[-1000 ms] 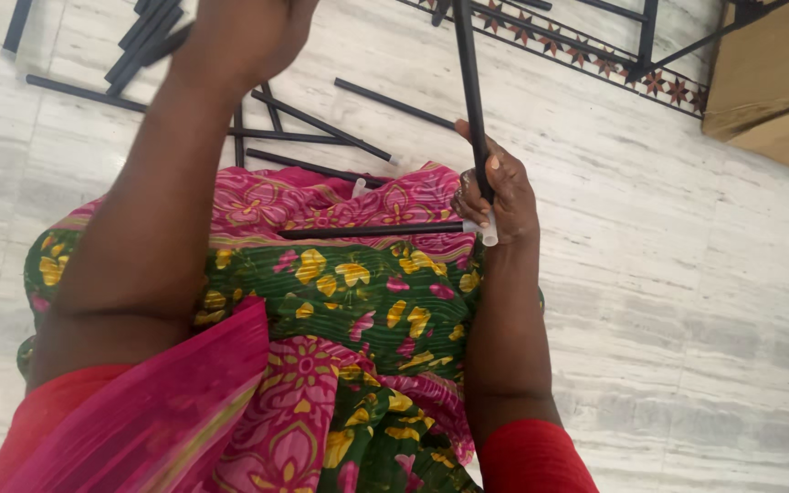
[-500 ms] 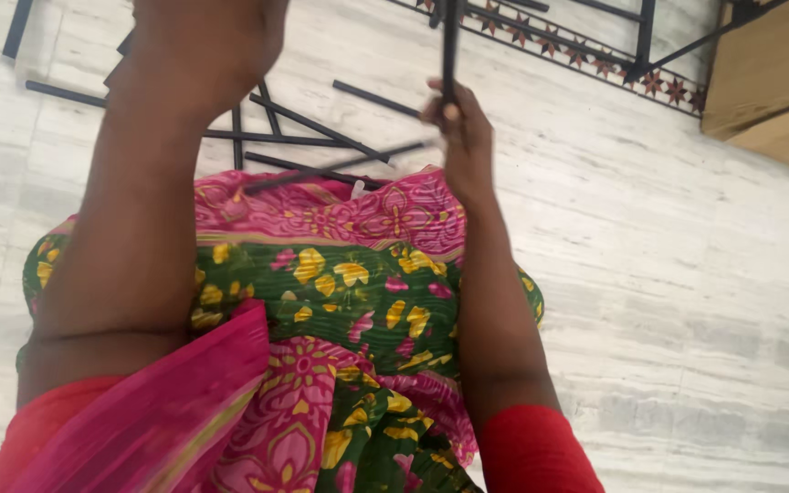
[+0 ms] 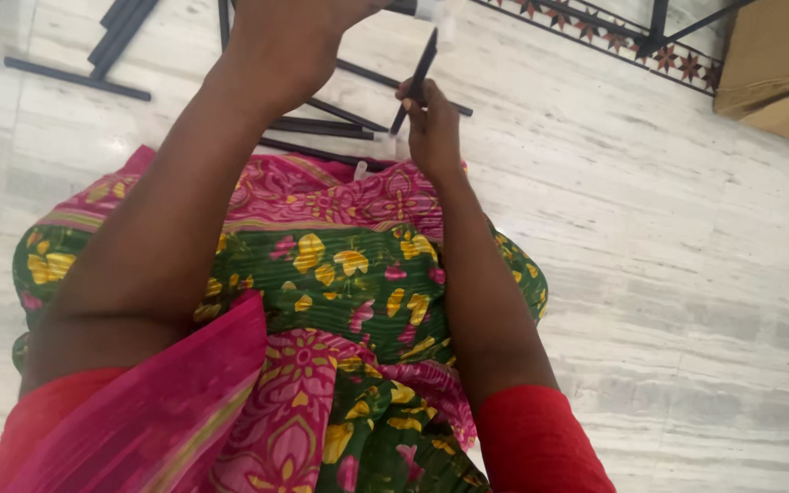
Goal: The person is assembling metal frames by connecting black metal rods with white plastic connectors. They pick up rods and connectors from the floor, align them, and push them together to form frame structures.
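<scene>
Black metal rod [image 3: 420,73], thin and straight, stands tilted above the white marble floor [image 3: 687,274], lower end in the right hand [image 3: 431,128], fingers clamped round it. Upper end reaches toward the left hand [image 3: 299,36] near the top edge; that hand's fingers are cut off from view, state cannot be told. More black rods [image 3: 331,128] lie on the floor just beyond the green and pink floral cloth [image 3: 340,274]. Brown cardboard box [image 3: 778,64] sits top right.
</scene>
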